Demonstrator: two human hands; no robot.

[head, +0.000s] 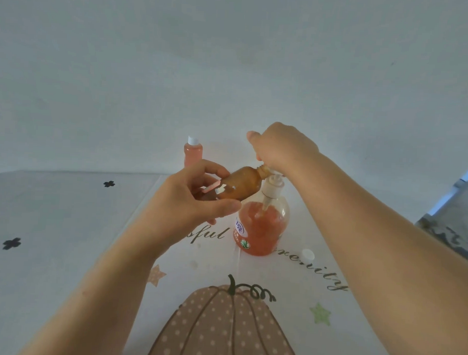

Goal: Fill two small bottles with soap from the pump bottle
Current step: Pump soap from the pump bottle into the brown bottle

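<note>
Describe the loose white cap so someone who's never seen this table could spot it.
Start at the big pump bottle of orange soap standing on the pumpkin-print tablecloth. Just right of its base lies the white cap, by the script lettering. Unlike the cap on the small pink bottle behind, it sits off any bottle.

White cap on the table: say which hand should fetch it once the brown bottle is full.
Right. The white cap lies on that side of the pump bottle, and the right hand holds only the pump head, so it can let go. The left hand grips the tilted brown bottle.
</note>
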